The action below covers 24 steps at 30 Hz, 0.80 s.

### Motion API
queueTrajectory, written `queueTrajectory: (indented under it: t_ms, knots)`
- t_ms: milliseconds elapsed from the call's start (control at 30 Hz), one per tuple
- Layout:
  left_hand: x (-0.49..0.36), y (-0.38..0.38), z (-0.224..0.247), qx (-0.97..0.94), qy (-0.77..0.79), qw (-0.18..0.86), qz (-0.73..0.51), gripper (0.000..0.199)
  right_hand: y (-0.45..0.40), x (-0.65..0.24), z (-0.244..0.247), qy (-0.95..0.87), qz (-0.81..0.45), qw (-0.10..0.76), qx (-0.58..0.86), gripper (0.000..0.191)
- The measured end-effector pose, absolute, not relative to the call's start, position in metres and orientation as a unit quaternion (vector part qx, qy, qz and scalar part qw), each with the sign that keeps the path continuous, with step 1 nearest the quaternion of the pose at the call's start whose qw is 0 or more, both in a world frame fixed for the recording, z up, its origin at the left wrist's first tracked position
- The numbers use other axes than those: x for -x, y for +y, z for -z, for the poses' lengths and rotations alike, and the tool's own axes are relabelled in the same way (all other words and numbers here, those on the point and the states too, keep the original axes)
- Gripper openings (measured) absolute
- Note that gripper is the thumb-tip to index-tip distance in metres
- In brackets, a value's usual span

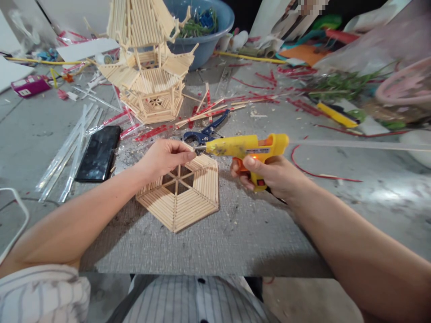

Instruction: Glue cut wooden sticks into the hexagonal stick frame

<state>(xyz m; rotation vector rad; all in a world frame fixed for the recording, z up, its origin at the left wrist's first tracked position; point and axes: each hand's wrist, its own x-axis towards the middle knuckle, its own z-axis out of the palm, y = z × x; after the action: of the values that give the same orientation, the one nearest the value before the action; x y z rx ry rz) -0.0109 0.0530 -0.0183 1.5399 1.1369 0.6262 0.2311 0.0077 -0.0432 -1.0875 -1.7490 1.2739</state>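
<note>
My right hand (266, 172) grips a yellow hot glue gun (247, 146) by its handle, fingers at the orange trigger. A long clear glue stick (340, 143) sticks out of its back end. My left hand (168, 157) pinches a short wooden stick (188, 146), and the metal nozzle is at its end; whether they touch I cannot tell. Below that hand lies a hexagonal panel of wooden sticks (178, 211) with spokes in its open middle. My left hand and forearm cover its upper left part.
A pagoda model of wooden sticks (151, 76) stands behind, before a blue basin (215, 27). Blue-handled cutters (208, 130) lie beyond the panel. A black phone (98, 154) and clear glue sticks (69, 157) are at left. Red-wrapped sticks (208, 110) and greenery (346, 87) lie farther back.
</note>
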Motion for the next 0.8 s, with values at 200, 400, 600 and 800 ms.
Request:
queueTrajectory:
  t_ms: [200,400,600,800]
  knots:
    - [0.01,0.052,0.017,-0.652,0.484,0.522,-0.262,0.015,0.008,-0.23,0.043,-0.65,-0.51,0.349,0.442,0.046]
    - [0.012,0.054,0.018,-0.679,0.478,0.497,-0.252,0.018,0.003,-0.222,0.031,-0.521,-0.584,0.378,0.493,0.057]
    - [0.013,0.056,0.02,-0.698,0.47,0.477,-0.253,0.02,0.002,-0.219,0.028,-0.494,-0.599,0.384,0.5,0.057]
    - [0.014,0.055,0.02,-0.701,0.469,0.477,-0.247,0.021,0.003,-0.221,0.029,-0.498,-0.601,0.377,0.498,0.056]
